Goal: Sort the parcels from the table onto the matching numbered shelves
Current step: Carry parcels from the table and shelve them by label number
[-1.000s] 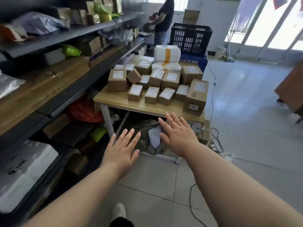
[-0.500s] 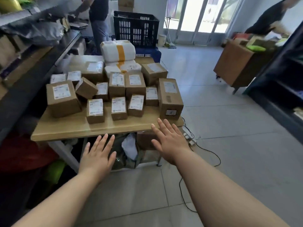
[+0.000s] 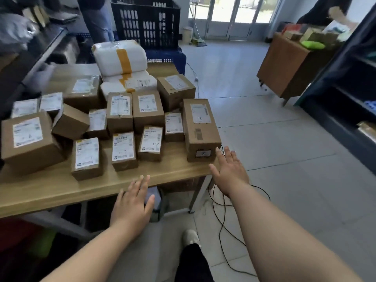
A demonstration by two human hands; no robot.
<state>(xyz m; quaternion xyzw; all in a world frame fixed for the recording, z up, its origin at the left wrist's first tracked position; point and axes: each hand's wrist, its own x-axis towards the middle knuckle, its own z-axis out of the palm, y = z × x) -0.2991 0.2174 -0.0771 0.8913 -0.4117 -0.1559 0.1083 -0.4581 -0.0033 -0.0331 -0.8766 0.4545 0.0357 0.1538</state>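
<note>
Several brown cardboard parcels with white labels crowd a wooden table [image 3: 50, 190]. A long box marked 1-8 [image 3: 200, 129] lies at the table's right front corner. Three small boxes marked 1-7 [image 3: 151, 142] stand in the front row. Two white wrapped bundles [image 3: 120, 55] with orange tape are stacked at the back. My right hand [image 3: 228, 171] is spread flat, fingertips just beside the long box's near right corner, holding nothing. My left hand [image 3: 132, 204] hovers with straight fingers over the table's front edge, empty.
Dark shelves [image 3: 30, 49] run along the left; another dark shelf unit [image 3: 345, 94] stands at the right. A black crate [image 3: 145, 21] sits behind the table. A wooden cabinet [image 3: 284, 66] stands at the right rear. Black cables [image 3: 221, 218] trail on the tiled floor. A person stands at the back left.
I have stepped closer to the table and the view has turned right. Both open hands moved forward; the right one now reaches the long box's corner.
</note>
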